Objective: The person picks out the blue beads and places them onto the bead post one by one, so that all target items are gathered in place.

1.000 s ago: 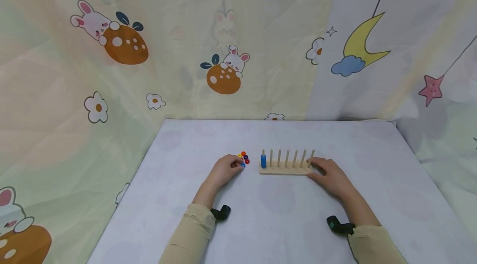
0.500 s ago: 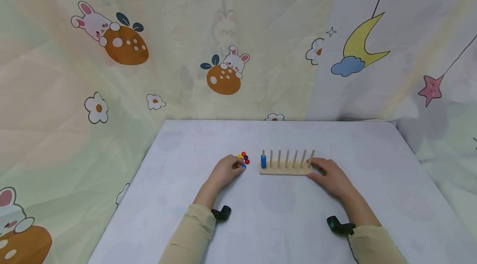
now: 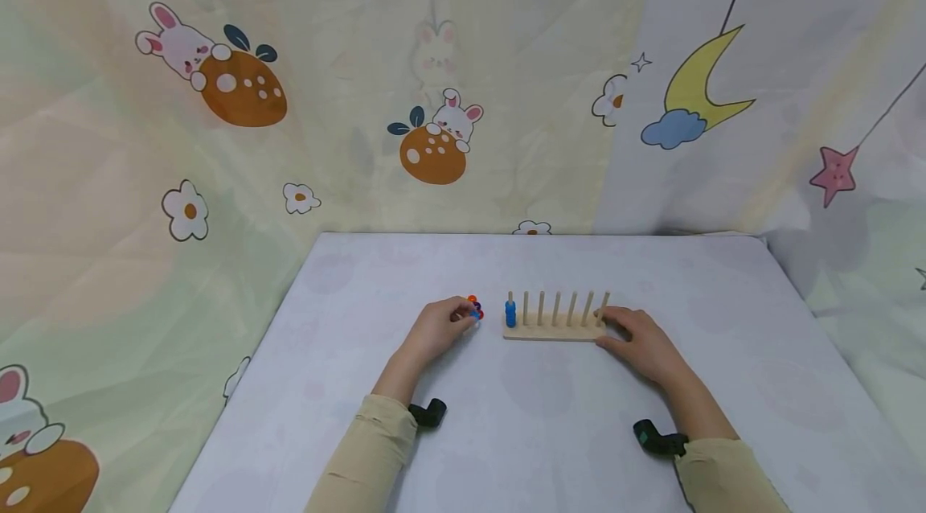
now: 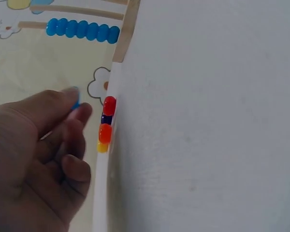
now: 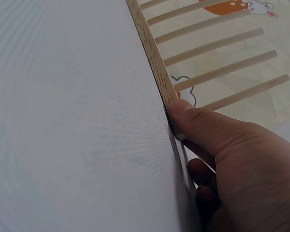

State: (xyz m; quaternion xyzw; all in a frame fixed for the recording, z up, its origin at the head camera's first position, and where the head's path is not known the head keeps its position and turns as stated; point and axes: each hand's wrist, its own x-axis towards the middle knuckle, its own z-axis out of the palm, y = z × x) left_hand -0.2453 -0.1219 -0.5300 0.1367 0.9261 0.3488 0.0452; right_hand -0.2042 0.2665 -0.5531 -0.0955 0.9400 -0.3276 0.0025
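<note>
My left hand (image 3: 436, 330) pinches a small blue bead (image 4: 76, 98) between thumb and index finger, held up off the table in the left wrist view. Close beside it lie loose beads: a red bead (image 4: 109, 106), a dark blue bead (image 4: 106, 119), an orange bead (image 4: 105, 133) and a yellow bead (image 4: 102, 146). To their right stands a wooden peg rack (image 3: 553, 333) with several upright pegs. A stack of blue beads (image 3: 510, 314) fills much of its leftmost peg; the other pegs are bare. My right hand (image 3: 644, 342) grips the rack's right end, thumb on the base's near edge.
The rack and beads are on a white-covered table (image 3: 550, 432). Behind it hangs a patterned cloth (image 3: 347, 135) with cartoon rabbits and flowers. Each wrist wears a black camera, one on the left (image 3: 428, 414) and one on the right (image 3: 660, 439).
My left hand has picked up the blue bead and raised it slightly, now covering the yellow bead in the head view. The right hand and the rack have stayed put.
</note>
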